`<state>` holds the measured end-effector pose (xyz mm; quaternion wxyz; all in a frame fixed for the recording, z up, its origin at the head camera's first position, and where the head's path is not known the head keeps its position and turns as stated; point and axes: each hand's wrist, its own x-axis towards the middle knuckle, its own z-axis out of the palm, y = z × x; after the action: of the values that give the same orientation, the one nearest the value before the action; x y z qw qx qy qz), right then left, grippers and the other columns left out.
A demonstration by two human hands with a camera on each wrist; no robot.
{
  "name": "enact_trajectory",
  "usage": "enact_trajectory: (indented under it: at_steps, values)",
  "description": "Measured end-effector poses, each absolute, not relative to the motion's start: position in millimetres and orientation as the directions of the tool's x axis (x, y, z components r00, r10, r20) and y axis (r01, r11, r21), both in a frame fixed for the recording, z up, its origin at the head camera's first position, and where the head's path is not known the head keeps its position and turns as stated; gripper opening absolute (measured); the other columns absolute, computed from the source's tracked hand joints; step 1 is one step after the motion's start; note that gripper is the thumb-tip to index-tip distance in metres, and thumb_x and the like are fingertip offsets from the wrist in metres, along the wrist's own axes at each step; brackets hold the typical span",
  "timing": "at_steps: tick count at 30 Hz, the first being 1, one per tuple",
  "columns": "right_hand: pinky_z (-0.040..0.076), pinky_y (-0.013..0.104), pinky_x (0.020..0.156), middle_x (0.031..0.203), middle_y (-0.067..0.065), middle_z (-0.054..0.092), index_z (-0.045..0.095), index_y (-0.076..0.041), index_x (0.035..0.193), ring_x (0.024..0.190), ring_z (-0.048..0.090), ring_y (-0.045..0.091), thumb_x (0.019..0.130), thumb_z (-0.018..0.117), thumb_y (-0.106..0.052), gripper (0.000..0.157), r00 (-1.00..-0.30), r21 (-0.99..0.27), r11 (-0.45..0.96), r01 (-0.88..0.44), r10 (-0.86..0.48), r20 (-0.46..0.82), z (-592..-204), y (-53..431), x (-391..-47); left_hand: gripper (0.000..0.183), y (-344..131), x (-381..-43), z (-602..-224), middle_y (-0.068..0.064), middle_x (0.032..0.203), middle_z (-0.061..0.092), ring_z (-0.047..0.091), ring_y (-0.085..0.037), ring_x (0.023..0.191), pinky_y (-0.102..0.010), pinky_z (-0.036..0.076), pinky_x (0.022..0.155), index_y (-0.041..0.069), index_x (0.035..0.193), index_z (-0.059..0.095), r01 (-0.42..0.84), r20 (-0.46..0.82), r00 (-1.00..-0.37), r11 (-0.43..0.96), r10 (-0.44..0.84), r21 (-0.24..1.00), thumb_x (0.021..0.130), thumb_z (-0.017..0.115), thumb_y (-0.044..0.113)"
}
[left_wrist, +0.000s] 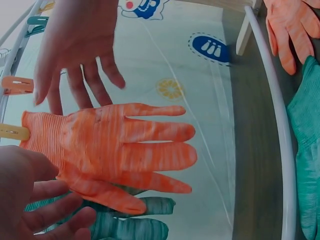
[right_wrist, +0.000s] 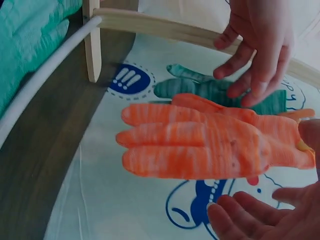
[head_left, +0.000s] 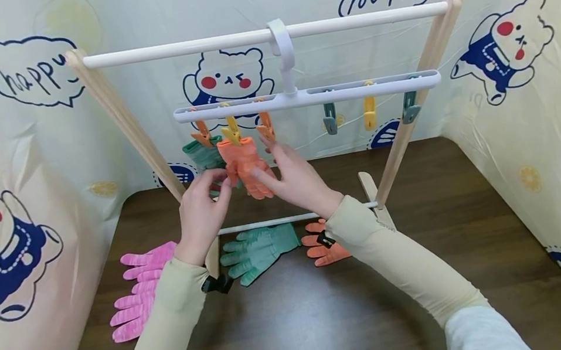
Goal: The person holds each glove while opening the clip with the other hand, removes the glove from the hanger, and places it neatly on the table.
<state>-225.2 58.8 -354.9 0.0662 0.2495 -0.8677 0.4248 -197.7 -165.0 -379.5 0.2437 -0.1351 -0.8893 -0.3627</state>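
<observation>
An orange knitted glove (head_left: 244, 166) hung by its cuff from a yellow clip (head_left: 230, 131), fingers downward, between the two hands on the left half of a white clip hanger (head_left: 360, 91). The left hand (head_left: 204, 208) was just to its left, with its grip apart and the fingers loosely bent around no object. The right hand (head_left: 298, 178) was to its right, its grip likewise apart, the fingers spread near an orange clip (head_left: 266, 128); whether any fingertip touched the glove or that clip could not be told.

A hanging green glove (head_left: 202, 153) hung from another orange clip (head_left: 202, 132) at the far left end of the row, partly behind the orange one. On the right half of the hanger were a yellow clip and, to either side of it, two dark teal clips (head_left: 330, 120), all three with nothing hanging from them.

The hanger was hooked over the white upper rod (head_left: 179, 49) of a wooden stand (head_left: 127, 124), whose thinner lower rod (head_left: 265, 223) ran close above the dark brown counter (head_left: 305, 325). Nearer than that rod lay a flat green glove (head_left: 262, 249), with pink gloves (head_left: 140, 300) to its left and a second orange glove (head_left: 324, 249) to its right, partly hidden by the right sleeve (head_left: 403, 259).
</observation>
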Motion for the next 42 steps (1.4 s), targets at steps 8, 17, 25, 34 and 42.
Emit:
enact_trajectory:
  at_steps: [8, 17, 25, 34, 42]
  values:
    - [0.055, 0.04, 0.097, 0.146, 0.013, 0.052, 0.018, -0.013, 0.167, 0.114, 0.061, 0.02, 0.105, 0.058, -0.046, 0.081, -0.878, -0.796, 0.41, -0.446, -0.372, 0.301, -352, 42, -234, 0.022, -165, -198, -377, -0.013, 0.109, 0.073, 0.07, -0.029, 0.09, -0.046, 0.056, 0.069, 0.005, 0.117, 0.072, 0.409, 0.533, -0.844, 0.703, 0.051, 0.581, 0.102, 0.066, 0.02]
    - [0.052, 0.049, 0.103, 0.148, 0.013, 0.052, 0.005, -0.025, 0.169, 0.118, 0.064, 0.023, 0.105, 0.055, -0.05, 0.084, -0.889, -0.809, 0.391, -0.438, -0.322, 0.326, -347, 21, -244, 0.023, -164, -196, -375, -0.014, 0.11, 0.073, 0.07, -0.03, 0.091, -0.047, 0.056, 0.07, 0.004, 0.117, 0.071, 0.393, 0.521, -0.852, 0.712, 0.044, 0.582, 0.102, 0.064, 0.021]
    - [0.056, 0.043, 0.094, 0.141, 0.006, 0.057, 0.03, -0.025, 0.163, 0.114, 0.063, 0.018, 0.104, 0.058, -0.048, 0.069, -0.881, -0.836, 0.308, -0.454, -0.298, 0.368, -341, 9, -247, 0.025, -164, -194, -374, -0.015, 0.107, 0.073, 0.07, -0.032, 0.09, -0.047, 0.055, 0.07, 0.005, 0.118, 0.071, 0.387, 0.52, -0.853, 0.717, 0.041, 0.579, 0.103, 0.063, 0.023]
    - [0.058, 0.035, 0.089, 0.121, 0.004, 0.066, 0.052, -0.016, 0.148, 0.103, 0.067, 0.016, 0.106, 0.059, -0.037, 0.047, -0.884, -0.882, 0.153, -0.445, -0.234, 0.406, -336, 1, -245, 0.024, -162, -194, -373, -0.015, 0.106, 0.072, 0.069, -0.031, 0.09, -0.049, 0.054, 0.069, 0.005, 0.117, 0.072, 0.368, 0.527, -0.85, 0.725, 0.007, 0.582, 0.102, 0.064, 0.022]
    - [0.057, 0.033, 0.086, 0.107, 0.005, 0.066, 0.058, -0.013, 0.135, 0.095, 0.068, 0.016, 0.106, 0.061, -0.035, 0.036, -0.873, -0.883, 0.072, -0.464, -0.205, 0.442, -332, -1, -239, 0.024, -158, -196, -370, -0.015, 0.106, 0.072, 0.069, -0.031, 0.092, -0.051, 0.055, 0.075, 0.005, 0.115, 0.071, 0.373, 0.539, -0.842, 0.722, 0.0, 0.583, 0.102, 0.065, 0.023]
